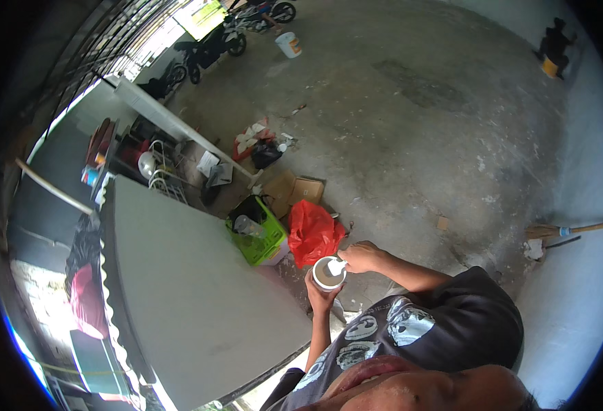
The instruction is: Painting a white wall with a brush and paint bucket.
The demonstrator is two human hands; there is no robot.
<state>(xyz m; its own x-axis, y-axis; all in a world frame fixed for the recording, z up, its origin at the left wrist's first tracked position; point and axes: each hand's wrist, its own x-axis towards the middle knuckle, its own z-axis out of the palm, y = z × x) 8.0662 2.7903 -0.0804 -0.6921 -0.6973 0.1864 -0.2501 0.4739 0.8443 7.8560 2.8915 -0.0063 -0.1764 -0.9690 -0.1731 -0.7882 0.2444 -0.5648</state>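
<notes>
My left hand (321, 296) is closed around a white round tub (316, 275), holding it from below and the side with its mouth facing up. Inside the tub a beige or greyish content (327, 277) shows; I cannot tell whether it is liquid or paste. My right hand (361, 257) grips a small white tool (336, 266) with a broad, flat end, which reaches over the rim into the tub. Its handle is hidden by my fingers, so the exact kind is unclear. A red plastic bag (313, 229) lies just beyond the tub.
A green crate (257, 233) stands left of the bag, with cardboard (306, 190) behind. A large grey panel (192, 288) fills the left side. A broom (575, 229) lies near the right wall. Farther off are a bucket (288, 45), motorcycles (209, 55) and a seated person (555, 46).
</notes>
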